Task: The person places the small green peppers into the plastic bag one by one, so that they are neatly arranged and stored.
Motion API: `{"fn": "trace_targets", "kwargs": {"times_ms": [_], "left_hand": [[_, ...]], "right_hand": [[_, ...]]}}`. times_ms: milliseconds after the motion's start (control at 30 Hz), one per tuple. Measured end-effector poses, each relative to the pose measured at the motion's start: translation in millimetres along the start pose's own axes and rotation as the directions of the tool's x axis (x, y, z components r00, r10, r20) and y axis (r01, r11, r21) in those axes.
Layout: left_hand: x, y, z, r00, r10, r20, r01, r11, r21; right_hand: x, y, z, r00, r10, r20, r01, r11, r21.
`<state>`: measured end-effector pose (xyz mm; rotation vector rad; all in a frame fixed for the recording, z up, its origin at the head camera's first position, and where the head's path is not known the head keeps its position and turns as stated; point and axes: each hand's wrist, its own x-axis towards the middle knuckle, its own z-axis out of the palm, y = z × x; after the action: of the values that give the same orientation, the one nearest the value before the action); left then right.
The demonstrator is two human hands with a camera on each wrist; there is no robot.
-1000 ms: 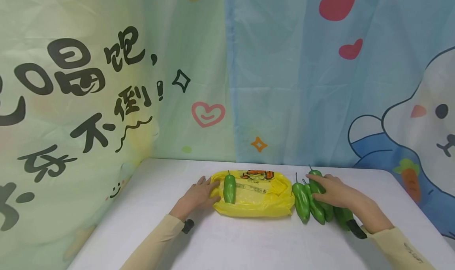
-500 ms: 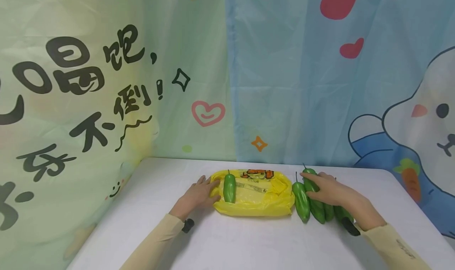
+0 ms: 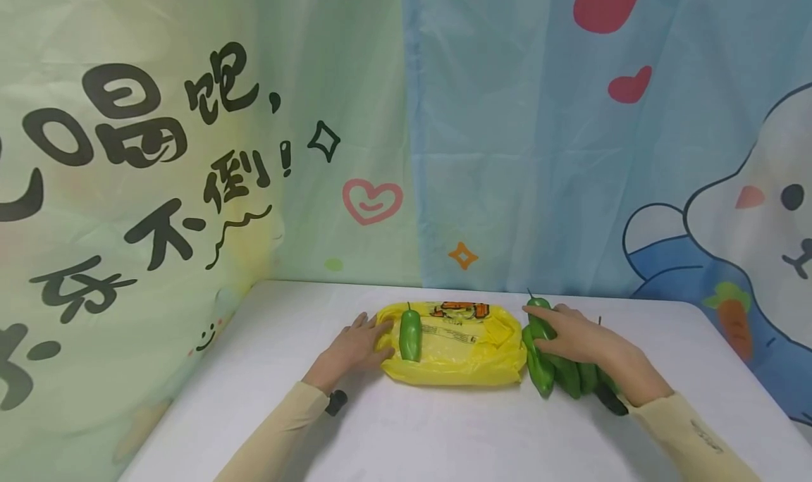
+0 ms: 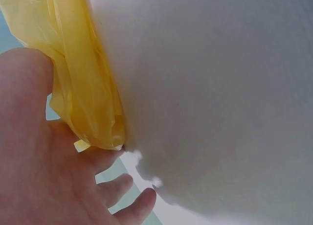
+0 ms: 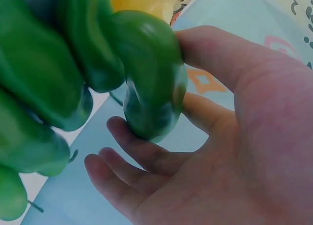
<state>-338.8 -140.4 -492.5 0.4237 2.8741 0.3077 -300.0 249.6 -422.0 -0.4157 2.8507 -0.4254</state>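
Note:
My right hand [image 3: 580,337] pinches a long green pepper [image 5: 151,73] between thumb and fingers, and its stem end points away from me in the head view. Several other green peppers [image 3: 540,376] lie side by side under and beside that hand, partly hidden by it. My left hand [image 3: 352,351] holds the left end of a yellow plastic bag [image 3: 457,376] between thumb and index finger, its other fingers spread. On the bag's left part lies one green pepper [image 3: 410,335], stem pointing away.
Both hands work over a white table [image 3: 406,440]. A printed curtain [image 3: 482,151] with hearts and a cartoon animal hangs behind the table's back edge, and more printed cloth stands on the left. The bag bears dark and orange print.
My right hand has moved left with the pepper it holds, away from the right end of the row and closer to the bag. My left hand has stayed at the bag.

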Motion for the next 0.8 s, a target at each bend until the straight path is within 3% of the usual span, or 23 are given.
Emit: {"fn": "trace_targets", "kwargs": {"times_ms": [800], "left_hand": [[0.3,-0.6,0.3,1.000,0.007,0.001,-0.007,1.000,-0.009]], "right_hand": [[15.3,-29.0,0.7,1.000,-0.024,0.014,0.024,1.000,-0.006]]}}
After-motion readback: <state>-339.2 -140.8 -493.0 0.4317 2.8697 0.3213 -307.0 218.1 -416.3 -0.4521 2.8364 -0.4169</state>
